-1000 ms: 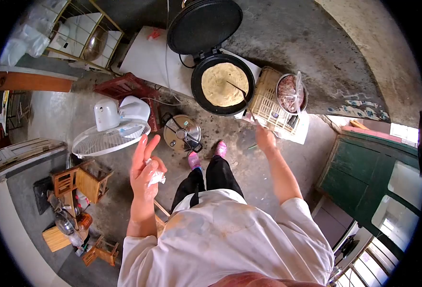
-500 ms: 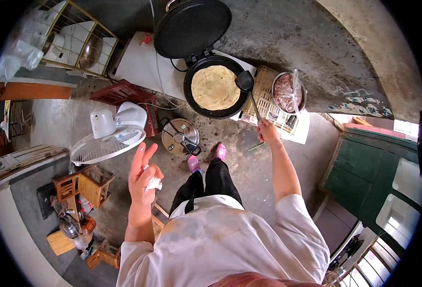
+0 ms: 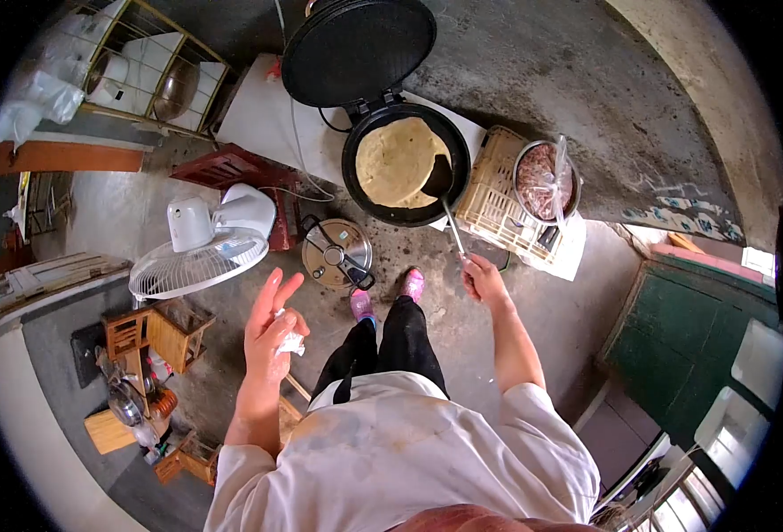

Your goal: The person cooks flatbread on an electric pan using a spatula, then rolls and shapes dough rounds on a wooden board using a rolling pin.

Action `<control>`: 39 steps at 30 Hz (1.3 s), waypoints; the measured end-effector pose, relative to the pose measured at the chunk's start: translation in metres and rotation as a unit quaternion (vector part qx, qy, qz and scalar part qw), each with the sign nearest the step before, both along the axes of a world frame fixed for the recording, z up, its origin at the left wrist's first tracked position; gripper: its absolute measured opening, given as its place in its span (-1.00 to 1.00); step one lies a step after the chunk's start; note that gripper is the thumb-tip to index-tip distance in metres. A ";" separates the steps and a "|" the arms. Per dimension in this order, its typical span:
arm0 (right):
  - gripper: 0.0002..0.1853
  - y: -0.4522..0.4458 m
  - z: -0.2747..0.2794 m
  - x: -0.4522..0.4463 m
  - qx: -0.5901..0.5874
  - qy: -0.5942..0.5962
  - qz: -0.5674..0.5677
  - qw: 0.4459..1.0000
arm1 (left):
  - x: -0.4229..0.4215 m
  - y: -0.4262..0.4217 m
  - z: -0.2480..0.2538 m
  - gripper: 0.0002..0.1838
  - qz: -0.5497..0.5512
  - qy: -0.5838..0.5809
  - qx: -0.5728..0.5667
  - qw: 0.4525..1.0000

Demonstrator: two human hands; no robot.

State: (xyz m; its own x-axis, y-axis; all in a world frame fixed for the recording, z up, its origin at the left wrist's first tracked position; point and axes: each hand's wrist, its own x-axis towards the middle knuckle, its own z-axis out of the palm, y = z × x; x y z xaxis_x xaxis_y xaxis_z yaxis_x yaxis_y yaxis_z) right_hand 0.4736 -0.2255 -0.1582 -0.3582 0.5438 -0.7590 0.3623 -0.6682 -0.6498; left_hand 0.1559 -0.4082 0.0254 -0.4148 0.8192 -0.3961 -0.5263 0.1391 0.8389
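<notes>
A round, pale flatbread (image 3: 390,168) lies in the black electric griddle (image 3: 455,146), whose lid (image 3: 360,53) stands raised behind. My right hand (image 3: 485,282) is closed around the handle of a spatula (image 3: 439,177). The dark blade is at the bread's right edge, which looks folded or lifted inward there; how far the blade reaches under it I cannot tell. Off to the left, away from the griddle, my left hand (image 3: 270,332) pinches a crumpled white tissue (image 3: 291,343) with two fingers raised.
Right of the griddle, a metal bowl (image 3: 547,182) of reddish minced filling with a plastic bag stands on a cream plastic crate (image 3: 489,191). On the floor sits a pressure cooker (image 3: 336,254). A white fan (image 3: 198,263) and a dark red wooden chair (image 3: 232,167) are to the left.
My right hand has moved slightly left and down, bringing the spatula blade lower along the bread's right edge. That edge is now pushed inward. The left hand keeps the tissue.
</notes>
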 end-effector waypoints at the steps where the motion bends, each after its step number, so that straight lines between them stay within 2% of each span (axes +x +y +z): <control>1: -0.79 0.003 -0.012 -0.009 0.009 -0.010 0.019 1.000 | 0.001 0.001 0.000 -0.35 -0.006 -0.001 -0.016 1.000; 4: -0.75 0.007 -0.011 -0.033 0.015 -0.008 0.017 1.000 | 0.004 0.003 0.002 -0.35 -0.010 0.003 -0.029 1.000; 6: -0.74 0.001 -0.011 -0.030 -0.025 0.018 -0.010 0.999 | 0.004 0.000 0.004 -0.36 -0.010 0.006 -0.030 0.999; 8: -0.74 0.002 -0.033 -0.032 -0.023 0.014 -0.023 0.999 | 0.006 -0.001 0.001 -0.36 -0.007 0.009 -0.039 0.999; 9: -0.83 0.004 -0.044 -0.037 -0.033 0.022 -0.013 0.999 | 0.007 -0.003 0.001 -0.36 -0.004 0.008 -0.040 0.999; 12: -0.77 0.011 -0.031 -0.053 -0.071 0.043 -0.043 0.996 | 0.009 -0.001 0.000 -0.36 -0.003 0.019 -0.046 0.999; 14: -0.83 0.007 -0.025 -0.046 -0.098 0.098 -0.085 0.987 | 0.011 0.000 0.002 -0.35 0.000 0.005 -0.061 0.998; 18: -0.83 0.008 0.007 -0.031 -0.091 0.088 -0.091 0.988 | 0.015 0.005 0.001 -0.35 -0.016 -0.002 -0.054 0.998; 21: -0.81 0.015 0.038 -0.015 0.132 -0.002 0.000 0.991 | 0.015 0.008 0.001 -0.36 -0.018 0.000 -0.055 0.998; 22: -0.81 0.015 0.042 -0.013 0.134 -0.003 0.000 0.991 | 0.014 0.008 0.000 -0.36 -0.027 0.000 -0.053 0.998; 24: -0.83 0.011 0.045 -0.009 0.255 -0.092 0.001 0.963 | 0.013 0.009 -0.003 -0.36 -0.035 -0.002 -0.054 0.998; 25: -0.85 0.006 0.020 -0.004 0.389 -0.129 0.032 0.911 | 0.013 0.009 -0.004 -0.36 -0.034 -0.006 -0.053 0.998; 28: -0.86 -0.006 0.002 -0.017 0.356 -0.134 -0.013 0.925 | 0.012 0.005 -0.005 -0.36 -0.032 -0.009 -0.053 0.998; 30: -0.83 -0.009 -0.006 -0.019 0.326 -0.095 -0.046 0.940 | 0.010 0.001 -0.005 -0.35 -0.031 -0.006 -0.057 0.998; 32: -0.85 -0.006 0.016 -0.018 0.204 -0.065 -0.096 0.972 | 0.006 -0.005 -0.006 -0.35 -0.024 -0.006 -0.059 0.998; 33: -0.87 -0.005 0.023 -0.018 0.198 -0.039 -0.141 0.969 | 0.005 -0.008 -0.007 -0.35 -0.025 -0.007 -0.059 0.998; 36: -0.86 -0.001 0.023 -0.005 0.203 -0.065 -0.156 0.965 | 0.004 -0.011 -0.007 -0.35 -0.015 -0.003 -0.057 0.998; 37: -0.84 0.001 0.027 0.000 0.181 -0.101 -0.108 0.972 | 0.004 -0.010 -0.006 -0.35 -0.013 -0.003 -0.056 0.998; 38: -0.84 -0.002 0.026 0.003 0.182 -0.101 -0.108 0.972 | 0.004 -0.010 -0.004 -0.36 -0.012 -0.002 -0.056 0.998; 39: -0.79 -0.009 0.020 0.007 0.260 -0.149 -0.045 0.953 | 0.003 -0.011 -0.004 -0.36 -0.012 -0.002 -0.054 0.998</control>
